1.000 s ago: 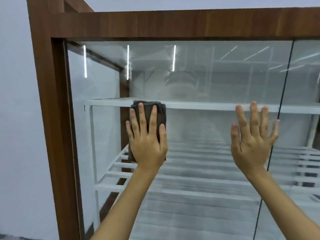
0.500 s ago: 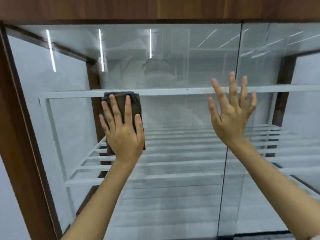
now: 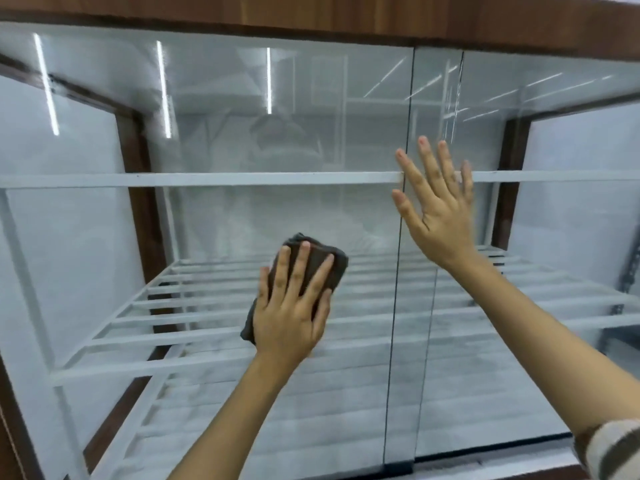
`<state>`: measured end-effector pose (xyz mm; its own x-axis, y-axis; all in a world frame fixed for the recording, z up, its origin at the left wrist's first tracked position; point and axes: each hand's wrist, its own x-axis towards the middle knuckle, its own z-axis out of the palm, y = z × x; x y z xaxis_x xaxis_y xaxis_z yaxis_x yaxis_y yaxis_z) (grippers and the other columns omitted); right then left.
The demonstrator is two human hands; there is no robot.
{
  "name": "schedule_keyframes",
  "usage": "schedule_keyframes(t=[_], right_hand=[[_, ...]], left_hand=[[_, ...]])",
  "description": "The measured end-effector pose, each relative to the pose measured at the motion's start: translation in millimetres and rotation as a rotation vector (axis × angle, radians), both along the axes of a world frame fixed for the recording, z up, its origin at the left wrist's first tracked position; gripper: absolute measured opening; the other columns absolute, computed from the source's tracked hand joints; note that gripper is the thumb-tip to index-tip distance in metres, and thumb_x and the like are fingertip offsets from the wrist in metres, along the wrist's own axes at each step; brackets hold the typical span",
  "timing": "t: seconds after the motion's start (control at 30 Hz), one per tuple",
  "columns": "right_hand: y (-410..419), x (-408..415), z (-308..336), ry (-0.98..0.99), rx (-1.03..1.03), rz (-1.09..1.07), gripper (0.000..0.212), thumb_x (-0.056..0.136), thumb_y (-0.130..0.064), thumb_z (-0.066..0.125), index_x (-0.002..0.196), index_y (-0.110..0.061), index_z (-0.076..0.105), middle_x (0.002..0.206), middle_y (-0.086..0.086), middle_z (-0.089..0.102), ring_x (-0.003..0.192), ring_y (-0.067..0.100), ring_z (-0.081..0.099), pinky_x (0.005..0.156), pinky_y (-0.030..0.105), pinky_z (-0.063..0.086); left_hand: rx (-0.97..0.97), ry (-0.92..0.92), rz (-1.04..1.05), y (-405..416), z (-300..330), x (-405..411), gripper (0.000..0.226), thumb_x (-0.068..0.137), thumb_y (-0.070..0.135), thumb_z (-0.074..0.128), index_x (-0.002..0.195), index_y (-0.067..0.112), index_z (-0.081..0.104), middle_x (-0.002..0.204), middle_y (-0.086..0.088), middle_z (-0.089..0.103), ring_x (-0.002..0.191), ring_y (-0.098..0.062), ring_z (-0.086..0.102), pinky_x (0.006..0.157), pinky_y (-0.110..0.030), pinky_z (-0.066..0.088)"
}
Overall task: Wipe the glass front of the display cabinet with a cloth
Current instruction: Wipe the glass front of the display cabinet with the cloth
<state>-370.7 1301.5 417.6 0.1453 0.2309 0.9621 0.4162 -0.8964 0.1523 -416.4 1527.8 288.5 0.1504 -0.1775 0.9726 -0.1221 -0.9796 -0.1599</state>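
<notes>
The display cabinet's glass front [image 3: 277, 116] fills the view, two sliding panes that overlap right of centre. My left hand [image 3: 291, 313] lies flat on a folded dark grey cloth [image 3: 313, 259] and presses it against the left pane, low and near the middle. Only the cloth's top and left edge show past my fingers. My right hand [image 3: 436, 206] is spread flat, fingers up, on the glass at the pane overlap, level with the upper shelf. It holds nothing.
A dark wooden frame [image 3: 311, 12] runs along the top and down the sides. Behind the glass are a white shelf bar [image 3: 207, 178] and a white slatted rack [image 3: 173, 306]. Ceiling lights and a person's shape reflect in the glass.
My left hand has slid the cloth down and to the right across the left pane. My view has shifted right along the cabinet. The right hand stays flat near the pane overlap.
</notes>
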Motion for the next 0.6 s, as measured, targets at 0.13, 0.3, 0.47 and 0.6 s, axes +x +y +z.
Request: schedule_keyframes(t=[0.13, 0.3, 0.47, 0.6], right_hand=[[-15, 8, 3, -0.030, -0.098, 0.008, 0.053, 0.103, -0.046, 0.027, 0.151, -0.024, 0.025, 0.159, 0.007, 0.021, 0.147, 0.017, 0.004, 0.117, 0.053, -0.002], [-14, 11, 2, -0.060, -0.107, 0.035, 0.052, 0.102, -0.042, 0.027, 0.150, -0.022, 0.029, 0.158, 0.009, 0.025, 0.147, 0.020, 0.007, 0.114, 0.054, -0.009], [-30, 14, -17, -0.025, -0.047, 0.024, 0.053, 0.103, -0.049, 0.023, 0.151, -0.026, 0.023, 0.159, -0.003, 0.014, 0.147, 0.021, 0.004, 0.115, 0.052, -0.010], [-36, 22, -35, -0.048, 0.037, 0.024, 0.053, 0.104, -0.048, 0.017, 0.151, -0.025, 0.023, 0.157, -0.003, 0.015, 0.147, 0.027, 0.014, 0.115, 0.059, 0.004]], left_hand=[[-0.356, -0.033, -0.042, -37, 68, 8, 0.050, 0.101, 0.037, 0.035, 0.148, 0.024, 0.032, 0.156, -0.011, 0.020, 0.145, -0.033, 0.017, 0.118, -0.049, 0.011], [0.420, 0.053, -0.105, -54, -19, 13, 0.056, 0.096, 0.041, 0.046, 0.148, 0.026, 0.032, 0.156, -0.008, 0.027, 0.145, -0.030, 0.021, 0.116, -0.046, 0.021], [0.495, 0.123, -0.036, -32, -65, 5, 0.055, 0.095, 0.041, 0.046, 0.147, 0.029, 0.034, 0.156, -0.003, 0.026, 0.147, -0.024, 0.017, 0.117, -0.044, 0.014], [-0.004, 0.043, -0.049, -65, -6, 8, 0.050, 0.099, 0.038, 0.040, 0.147, 0.026, 0.034, 0.156, -0.007, 0.025, 0.146, -0.027, 0.018, 0.117, -0.048, 0.014]])
